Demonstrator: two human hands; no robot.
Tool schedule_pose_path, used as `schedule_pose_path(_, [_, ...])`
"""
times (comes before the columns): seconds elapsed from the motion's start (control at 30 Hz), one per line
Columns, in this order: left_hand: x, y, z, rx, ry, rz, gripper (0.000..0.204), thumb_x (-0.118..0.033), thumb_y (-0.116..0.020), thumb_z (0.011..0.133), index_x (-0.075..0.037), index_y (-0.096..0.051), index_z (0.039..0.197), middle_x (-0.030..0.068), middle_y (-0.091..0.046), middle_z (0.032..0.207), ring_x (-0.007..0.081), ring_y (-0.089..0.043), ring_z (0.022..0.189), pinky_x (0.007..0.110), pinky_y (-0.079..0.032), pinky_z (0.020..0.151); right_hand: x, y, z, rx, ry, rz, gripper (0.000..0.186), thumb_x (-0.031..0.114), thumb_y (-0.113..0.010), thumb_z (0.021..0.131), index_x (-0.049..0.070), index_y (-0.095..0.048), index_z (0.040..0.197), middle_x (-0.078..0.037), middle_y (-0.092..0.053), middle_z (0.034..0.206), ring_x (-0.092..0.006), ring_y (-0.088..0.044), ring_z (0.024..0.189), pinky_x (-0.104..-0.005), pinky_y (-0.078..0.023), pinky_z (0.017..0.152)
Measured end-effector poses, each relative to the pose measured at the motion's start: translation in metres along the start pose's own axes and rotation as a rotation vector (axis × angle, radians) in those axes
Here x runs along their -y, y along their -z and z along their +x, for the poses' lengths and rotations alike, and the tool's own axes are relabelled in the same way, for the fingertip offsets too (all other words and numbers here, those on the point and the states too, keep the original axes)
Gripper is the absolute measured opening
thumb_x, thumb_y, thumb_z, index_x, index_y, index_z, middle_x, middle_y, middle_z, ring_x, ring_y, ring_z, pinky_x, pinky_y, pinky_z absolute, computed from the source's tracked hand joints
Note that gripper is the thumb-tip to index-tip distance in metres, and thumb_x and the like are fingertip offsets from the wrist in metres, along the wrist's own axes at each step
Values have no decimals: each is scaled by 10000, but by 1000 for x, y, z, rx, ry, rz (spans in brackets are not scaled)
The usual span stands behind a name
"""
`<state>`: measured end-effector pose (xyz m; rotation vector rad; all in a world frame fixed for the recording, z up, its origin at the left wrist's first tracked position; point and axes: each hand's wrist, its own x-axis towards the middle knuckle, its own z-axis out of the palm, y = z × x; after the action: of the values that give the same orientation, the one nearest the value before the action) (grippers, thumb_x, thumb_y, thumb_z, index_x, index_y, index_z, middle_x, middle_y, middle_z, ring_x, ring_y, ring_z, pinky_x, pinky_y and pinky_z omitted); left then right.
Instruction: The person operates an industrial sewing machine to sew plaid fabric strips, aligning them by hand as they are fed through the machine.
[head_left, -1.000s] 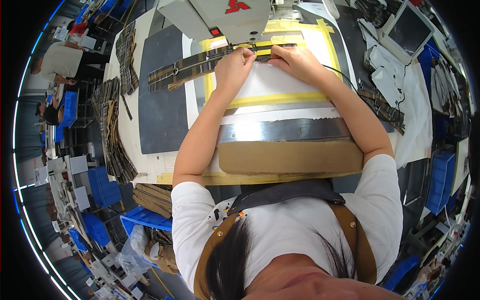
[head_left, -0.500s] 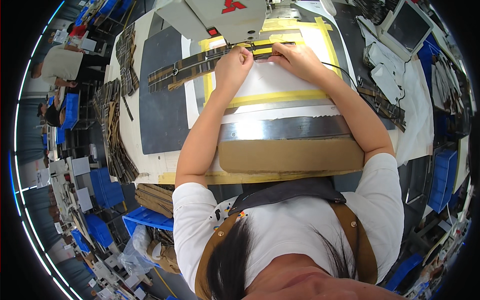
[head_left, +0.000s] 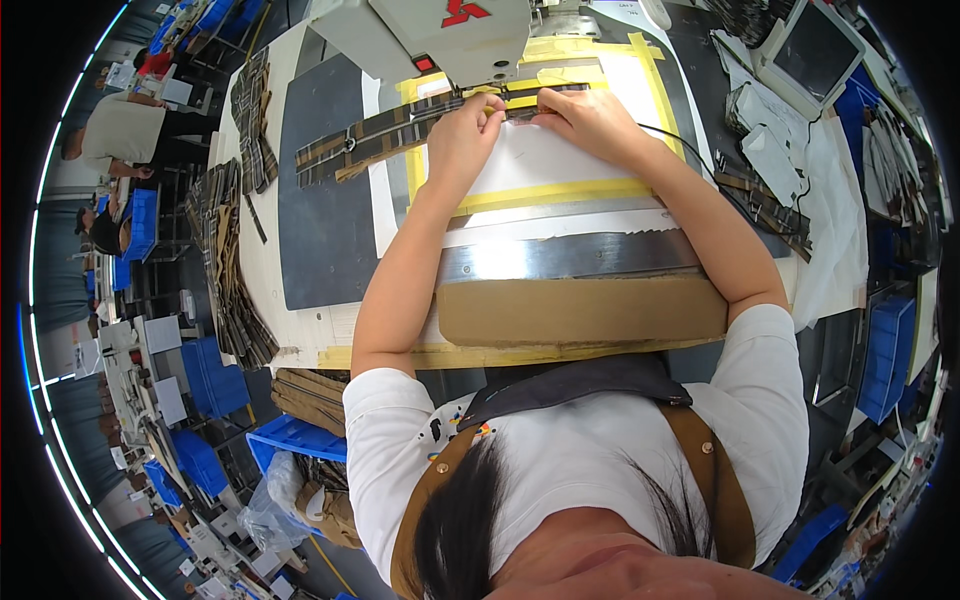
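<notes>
A plaid fabric strap (head_left: 390, 135) in dark brown and tan stretches from the left under the head of an industrial sewing machine (head_left: 450, 45). My left hand (head_left: 462, 142) is closed, its thumb and fingertips pinching the strap's near edge just in front of the needle area. A short way to its right, my right hand (head_left: 590, 125) bends over the same strap with thumb and fingers pressed together on it. Both sets of fingertips partly hide the fabric. Beneath lies a white work plate (head_left: 540, 165) bordered with yellow tape.
More plaid strips (head_left: 225, 270) hang over the table's left edge. A screen unit (head_left: 820, 55) stands at the back right, beside white sheets (head_left: 770, 140) and a black cable. A brown padded rest (head_left: 580, 312) lines the front edge. Another person (head_left: 120, 130) stands far left.
My right hand has shifted slightly left along the strap, closer to my left hand. The left hand and the strap have hardly moved.
</notes>
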<state>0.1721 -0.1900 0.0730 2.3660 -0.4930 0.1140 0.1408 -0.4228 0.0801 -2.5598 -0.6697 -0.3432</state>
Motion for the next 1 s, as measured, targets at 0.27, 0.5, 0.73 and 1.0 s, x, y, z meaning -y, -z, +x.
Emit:
schedule_pose_path(0.27, [2, 1, -1, 10, -72, 29, 143, -268, -730, 982, -159, -734, 1074, 13, -581, 634, 187, -574, 585, 360, -447, 600, -2, -4, -1, -33, 29, 13, 218, 281, -694, 1003, 69, -646, 989, -116, -763, 831, -336, -723, 746, -449, -543, 667])
schedule_pose_path(0.5, [-4, 5, 0, 39, -48, 60, 118, -259, -733, 965, -177, -740, 1049, 26, -686, 707, 237, -696, 674, 399, -519, 635, -5, -5, -1, -10, 16, -25, 199, 269, -697, 1002, 77, -645, 990, -112, -768, 850, -338, -728, 756, -442, -551, 679])
schedule_pose_path(0.73, [-2, 7, -2, 64, -133, 107, 122, -244, -722, 966, -171, -697, 1061, 45, -749, 787, 266, -729, 722, 415, -538, 652, 0, 4, -6, -12, -5, 98, 198, 251, -710, 996, 68, -637, 1019, -106, -781, 895, -318, -748, 819, -422, -568, 708])
schedule_pose_path(1.0, [5, -3, 1, 6, -223, 108, 134, -254, -695, 985, -140, -697, 1056, 53, -693, 744, 272, -698, 697, 409, -514, 649, -3, 2, -7, -45, -29, 64, 222, 258, -715, 997, 65, -623, 1057, -108, -784, 914, -315, -747, 823, -408, -568, 706])
